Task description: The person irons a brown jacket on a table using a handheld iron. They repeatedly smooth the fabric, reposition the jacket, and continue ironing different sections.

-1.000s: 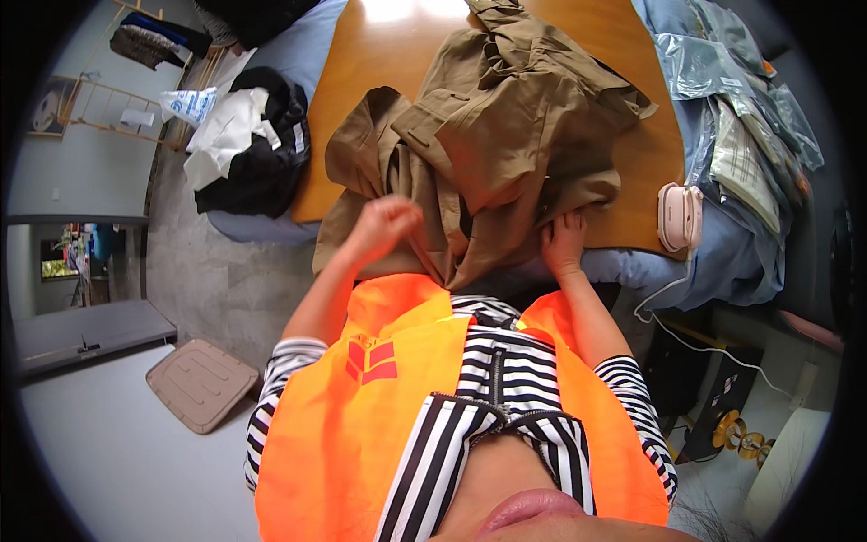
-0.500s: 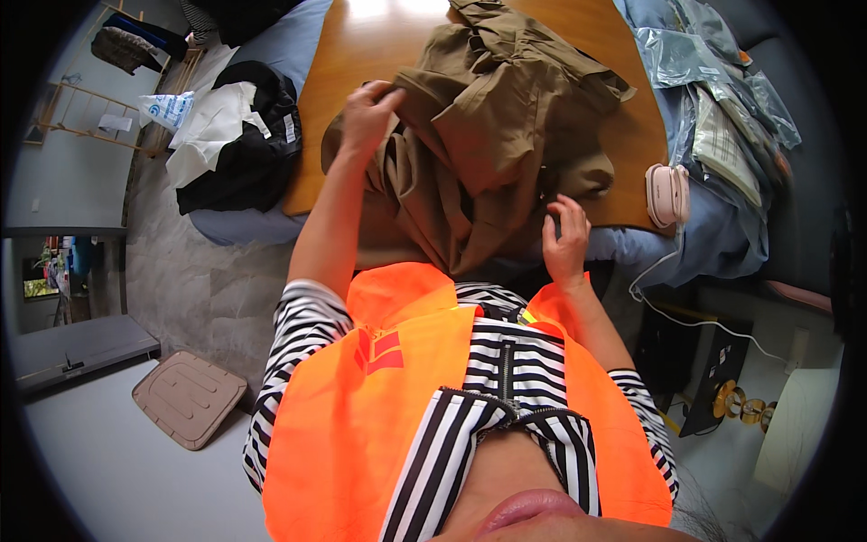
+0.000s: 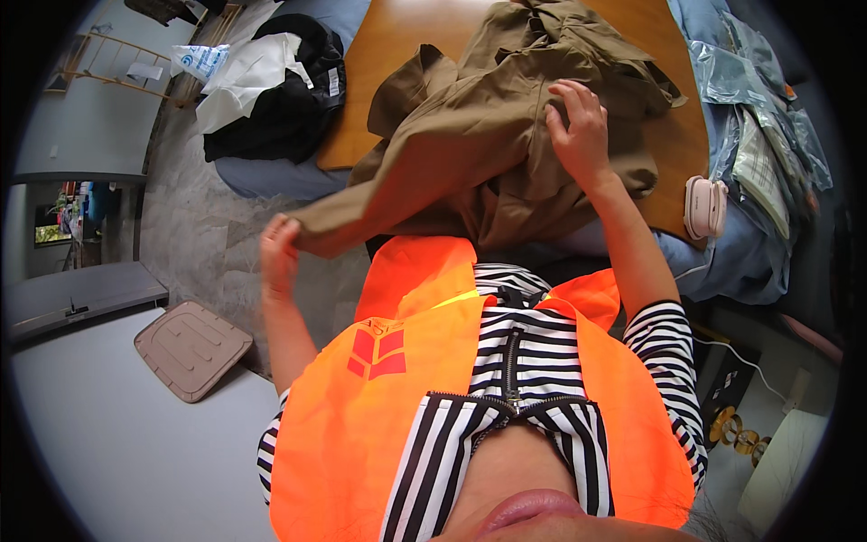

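Observation:
A large brown cloth garment (image 3: 488, 135), coat-like, lies crumpled over the wooden tabletop, its lower folds hanging off the near edge. At the left, beyond the table, my left hand (image 3: 280, 253) grips the end of a long sleeve-like part and holds it stretched down and outward. The fingers there are a little blurred. My right hand (image 3: 581, 131) rests on the garment's upper right, fingers loosely bent and apart, with no cloth visibly pinched between them.
Left on the blue cover is a black garment (image 3: 280, 113) with white paper (image 3: 248, 81). A pink-white corded device (image 3: 704, 208) stands at the table's right edge, beside clear plastic-bagged clothes (image 3: 759, 163). A brown lid-like panel (image 3: 192, 350) lies lower left.
My left hand has pulled part of the garment down and left, off the table. My right hand has moved up from the near edge onto the cloth. The view has shifted slightly.

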Available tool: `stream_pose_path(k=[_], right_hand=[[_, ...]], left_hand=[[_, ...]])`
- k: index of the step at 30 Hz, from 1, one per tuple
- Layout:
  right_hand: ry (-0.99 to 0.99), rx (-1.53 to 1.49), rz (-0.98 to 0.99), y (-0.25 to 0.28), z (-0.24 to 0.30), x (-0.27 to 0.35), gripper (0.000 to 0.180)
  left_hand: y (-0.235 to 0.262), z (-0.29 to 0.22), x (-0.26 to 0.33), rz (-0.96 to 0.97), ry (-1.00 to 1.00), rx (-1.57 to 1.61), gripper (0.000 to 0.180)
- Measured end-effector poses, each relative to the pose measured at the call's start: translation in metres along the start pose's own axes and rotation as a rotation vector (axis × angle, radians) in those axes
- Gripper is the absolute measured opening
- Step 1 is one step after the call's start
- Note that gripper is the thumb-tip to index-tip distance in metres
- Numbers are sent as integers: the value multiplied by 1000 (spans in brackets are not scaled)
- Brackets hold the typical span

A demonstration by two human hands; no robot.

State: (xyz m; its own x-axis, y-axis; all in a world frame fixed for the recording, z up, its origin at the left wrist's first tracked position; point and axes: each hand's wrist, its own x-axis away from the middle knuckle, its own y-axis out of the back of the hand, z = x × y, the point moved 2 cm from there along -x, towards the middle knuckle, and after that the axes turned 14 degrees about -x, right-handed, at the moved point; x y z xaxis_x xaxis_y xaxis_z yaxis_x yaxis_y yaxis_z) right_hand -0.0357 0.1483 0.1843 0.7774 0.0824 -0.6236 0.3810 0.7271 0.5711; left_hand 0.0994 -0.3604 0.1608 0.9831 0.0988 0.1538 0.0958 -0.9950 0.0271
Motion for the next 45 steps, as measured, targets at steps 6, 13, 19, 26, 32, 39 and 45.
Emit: stream_pose_path(k=[6,13,19,26,32,39,45], right_hand=[[-162,106,104,-12,-47,-5,26],[-142,350,172,-28,-92,-55,31],[-141,539,247,-63,-119,-96,33],[62,318,16,-25,-105,-51,12],[-74,293,-167,75,-74,84,14],[-342,336,37,91,-74,182,16],[-358,188,-130,93,-59,183,32]], left_hand=[[-43,84,57,216,494,347,43],[-45,93,29,-16,414,289,39],[2,21,43,-32,83,295,29],[35,6,65,117,59,245,30],[14,86,36,-28,412,262,30],[11,98,10,-3,444,202,30],[15,84,14,-9,403,213,29]])
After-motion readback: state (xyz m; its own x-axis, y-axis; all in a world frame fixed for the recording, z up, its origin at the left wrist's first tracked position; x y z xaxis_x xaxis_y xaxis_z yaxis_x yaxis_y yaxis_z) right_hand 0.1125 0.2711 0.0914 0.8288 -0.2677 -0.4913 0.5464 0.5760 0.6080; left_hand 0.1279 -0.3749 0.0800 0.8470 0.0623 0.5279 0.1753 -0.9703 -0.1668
